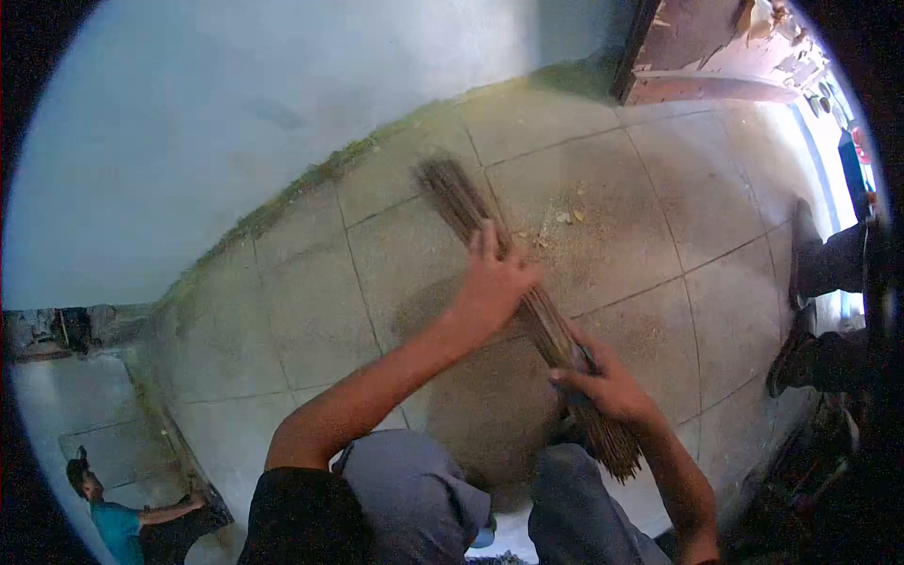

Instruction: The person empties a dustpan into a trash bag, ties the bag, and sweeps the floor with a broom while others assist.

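Note:
A stick broom [455,195], a long bundle of thin brown sticks, slants across the middle of the head view above the tiled floor. My left hand [501,279] is closed around its middle part, back of the hand showing. Closer to my knees, my right hand [605,380] grips the bundle where a binding partly shows. Below that hand the stick ends [617,447] fan out beside my right knee. The far tip of the broom is slightly blurred. Small pale scraps and crumbs [565,217] lie on the floor just right of the broom.
A pale wall [282,85] with a greenish, crumbling lower edge runs along the left. At top right stands a worn door [711,89]. Another person's legs and shoes [800,254] are at the right edge; a person in a teal shirt [121,527] is at bottom left.

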`<state>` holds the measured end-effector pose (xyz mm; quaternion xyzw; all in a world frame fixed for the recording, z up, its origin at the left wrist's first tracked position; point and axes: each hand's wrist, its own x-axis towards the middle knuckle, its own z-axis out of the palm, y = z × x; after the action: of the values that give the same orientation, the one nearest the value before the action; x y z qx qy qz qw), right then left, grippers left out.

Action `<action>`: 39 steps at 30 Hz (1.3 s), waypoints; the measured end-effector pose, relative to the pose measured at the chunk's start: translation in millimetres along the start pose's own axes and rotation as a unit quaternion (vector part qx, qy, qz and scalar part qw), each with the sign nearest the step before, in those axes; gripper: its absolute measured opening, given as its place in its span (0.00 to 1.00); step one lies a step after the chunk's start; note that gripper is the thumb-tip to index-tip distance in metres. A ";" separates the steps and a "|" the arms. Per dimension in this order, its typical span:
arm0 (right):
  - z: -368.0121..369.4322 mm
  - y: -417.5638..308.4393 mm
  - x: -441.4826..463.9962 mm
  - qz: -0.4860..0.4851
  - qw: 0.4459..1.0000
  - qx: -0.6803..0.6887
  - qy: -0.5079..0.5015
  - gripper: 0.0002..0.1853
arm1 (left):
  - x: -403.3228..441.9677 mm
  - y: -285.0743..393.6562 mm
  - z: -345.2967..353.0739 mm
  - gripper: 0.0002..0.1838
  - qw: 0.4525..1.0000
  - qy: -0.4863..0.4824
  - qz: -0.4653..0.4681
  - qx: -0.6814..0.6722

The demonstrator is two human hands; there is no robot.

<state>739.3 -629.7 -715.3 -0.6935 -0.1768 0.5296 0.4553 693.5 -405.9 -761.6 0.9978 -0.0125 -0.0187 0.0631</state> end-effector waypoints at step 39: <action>-42.3 11.0 64.8 0.032 0.969 0.060 0.236 0.38 | -156.0 -18.9 -47.6 0.27 0.872 -0.092 -0.251 -0.411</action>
<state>799.0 -607.1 -760.4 -0.7755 -0.0100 0.3746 0.5082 539.9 -376.9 -711.3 0.8452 0.2414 -0.1286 0.4591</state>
